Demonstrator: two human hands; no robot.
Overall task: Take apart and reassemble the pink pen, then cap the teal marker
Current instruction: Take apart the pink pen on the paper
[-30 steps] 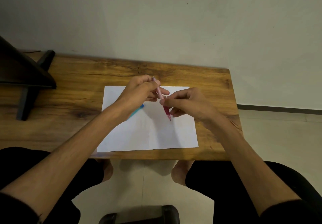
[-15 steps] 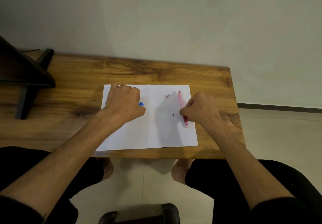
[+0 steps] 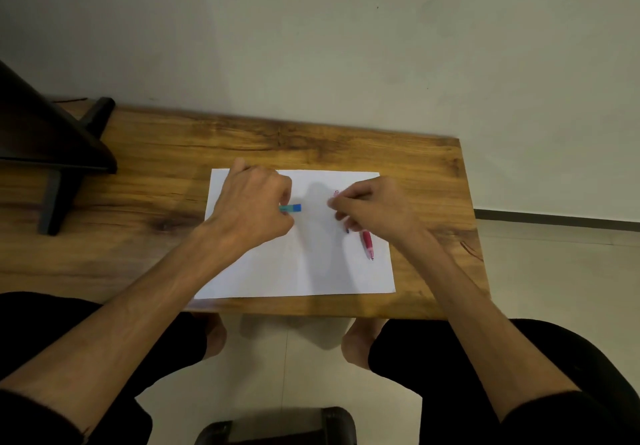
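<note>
Left hand (image 3: 254, 207): closed over the teal marker (image 3: 291, 208), only its blue end showing, low on the paper (image 3: 304, 271).
Right hand (image 3: 372, 212): fingertips pinched together above the pink pen (image 3: 367, 244) — on what, I cannot tell.
Pink pen: lies on the paper, partly under your right hand.
Advice: keep the small pieces on the paper — not on the surface (image 3: 138, 219).

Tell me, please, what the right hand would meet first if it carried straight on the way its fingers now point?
Probably the teal marker held in the left hand. The right hand points leftward across the white paper, with bare paper between; height above the sheet is unclear.
</note>
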